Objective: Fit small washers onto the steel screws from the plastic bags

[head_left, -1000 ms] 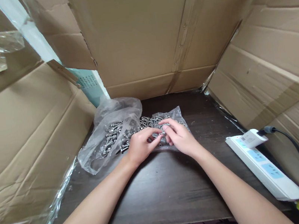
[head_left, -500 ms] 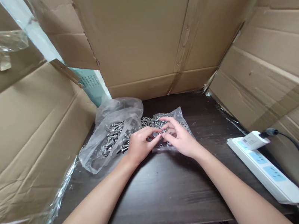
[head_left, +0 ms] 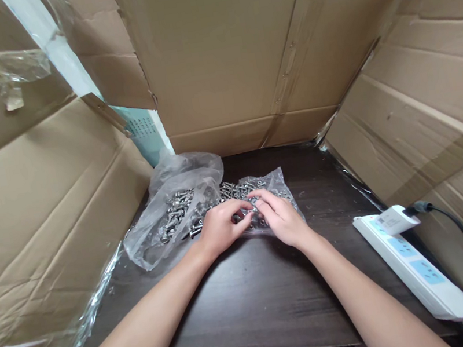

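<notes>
Over the pile of metal parts, my left hand (head_left: 224, 221) pinches a small metal bolt (head_left: 254, 210) between thumb and fingertips. My right hand (head_left: 280, 212) is closed at the bolt's other end, its fingers curled around that spot; what lies between them is mostly hidden. Beneath the hands spreads a clear plastic bag (head_left: 277, 178) with small nuts and washers on it. To the left, a larger clear plastic bag (head_left: 143, 243) lies open with many loose bolts (head_left: 177, 205) in it. More bolts (head_left: 229, 189) lie just behind my left hand.
A white power strip (head_left: 424, 278) with a plugged-in adapter (head_left: 397, 219) and black cable stands at the right of the dark table (head_left: 251, 299). Cardboard walls (head_left: 229, 50) enclose the table at the back, left (head_left: 40, 186) and right (head_left: 432, 106).
The fingers of my right hand have shifted and curled in at the bolt, so more of it shows between the hands. The left hand has kept its pinch. The view has moved slightly.
</notes>
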Available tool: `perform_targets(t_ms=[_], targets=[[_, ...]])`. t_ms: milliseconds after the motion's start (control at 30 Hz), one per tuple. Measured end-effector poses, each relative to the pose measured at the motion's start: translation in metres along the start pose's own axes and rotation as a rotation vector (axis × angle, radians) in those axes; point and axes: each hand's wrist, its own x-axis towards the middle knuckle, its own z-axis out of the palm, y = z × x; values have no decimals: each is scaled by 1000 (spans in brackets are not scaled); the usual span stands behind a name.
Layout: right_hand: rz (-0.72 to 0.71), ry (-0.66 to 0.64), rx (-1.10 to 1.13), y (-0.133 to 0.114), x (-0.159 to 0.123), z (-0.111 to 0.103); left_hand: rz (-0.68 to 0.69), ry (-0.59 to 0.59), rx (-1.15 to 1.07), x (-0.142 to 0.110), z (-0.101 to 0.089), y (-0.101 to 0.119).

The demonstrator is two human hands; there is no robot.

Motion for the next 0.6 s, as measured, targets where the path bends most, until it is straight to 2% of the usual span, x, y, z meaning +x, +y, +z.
perform_targets(t_ms=[100, 267, 433, 600], targets=[[-35, 8, 87, 0, 1, 0, 19, -3, -10, 0, -1, 1], [-5, 34, 11, 0, 0, -1, 25, 8, -22, 0, -2, 2], [-37, 6, 108, -3, -1, 1, 30, 48, -24, 1, -1, -1], [-38, 36, 114, -2, -1, 3, -5, 17, -14, 0, -1, -2]])
